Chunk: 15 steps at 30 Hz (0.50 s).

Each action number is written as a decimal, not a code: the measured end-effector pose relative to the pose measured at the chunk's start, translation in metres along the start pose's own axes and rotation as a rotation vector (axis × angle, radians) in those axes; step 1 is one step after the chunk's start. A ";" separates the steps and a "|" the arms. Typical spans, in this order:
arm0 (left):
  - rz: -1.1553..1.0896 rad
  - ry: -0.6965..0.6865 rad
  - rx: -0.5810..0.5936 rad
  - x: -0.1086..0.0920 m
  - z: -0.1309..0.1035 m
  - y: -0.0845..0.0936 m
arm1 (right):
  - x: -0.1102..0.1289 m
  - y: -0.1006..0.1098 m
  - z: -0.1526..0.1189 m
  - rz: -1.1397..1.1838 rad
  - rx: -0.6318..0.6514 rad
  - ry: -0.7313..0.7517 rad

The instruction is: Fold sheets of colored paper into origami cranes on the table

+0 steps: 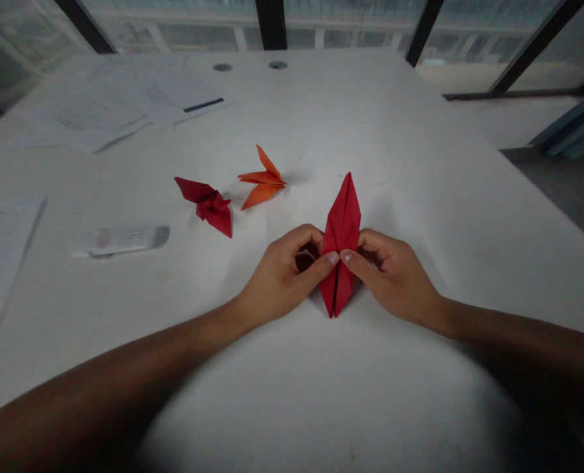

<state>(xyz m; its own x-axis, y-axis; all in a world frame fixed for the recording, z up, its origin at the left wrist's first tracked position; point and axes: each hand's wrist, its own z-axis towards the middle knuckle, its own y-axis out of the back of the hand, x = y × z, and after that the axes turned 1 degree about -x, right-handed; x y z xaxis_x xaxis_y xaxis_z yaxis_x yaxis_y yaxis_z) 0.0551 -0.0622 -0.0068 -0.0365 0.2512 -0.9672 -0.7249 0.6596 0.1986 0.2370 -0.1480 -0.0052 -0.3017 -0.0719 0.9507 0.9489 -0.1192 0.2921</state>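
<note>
A long, pointed piece of folded red origami paper (343,220) is held over the white table, its single tip away from me and its two split points towards me. My left hand (292,269) grips its left edge, thumb on top near the middle crease and fingers curled behind. On the other edge, my right hand (395,272) pinches the paper the same way, both thumb tips almost meeting at the crease. Farther left lie an orange folded-paper figure (265,180) with spread points and a dark red origami bird (210,205), both apart from my hands.
A white table (292,394) spans the view. Printed sheets (99,108) overlap at the back left, and more paper (0,256) lies at the left edge. A white tube-like item (124,240) rests nearby. Behind the table stand dark-framed windows (272,26).
</note>
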 end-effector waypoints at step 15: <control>-0.240 0.046 -0.020 0.003 0.000 -0.003 | 0.003 -0.006 -0.001 0.012 -0.214 0.029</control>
<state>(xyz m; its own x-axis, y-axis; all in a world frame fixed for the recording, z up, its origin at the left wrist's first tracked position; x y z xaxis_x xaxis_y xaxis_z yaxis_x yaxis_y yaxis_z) 0.0576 -0.0635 -0.0108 0.1075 0.0564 -0.9926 -0.7299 0.6824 -0.0403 0.2304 -0.1490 -0.0038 -0.2960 -0.1027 0.9496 0.9122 -0.3253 0.2491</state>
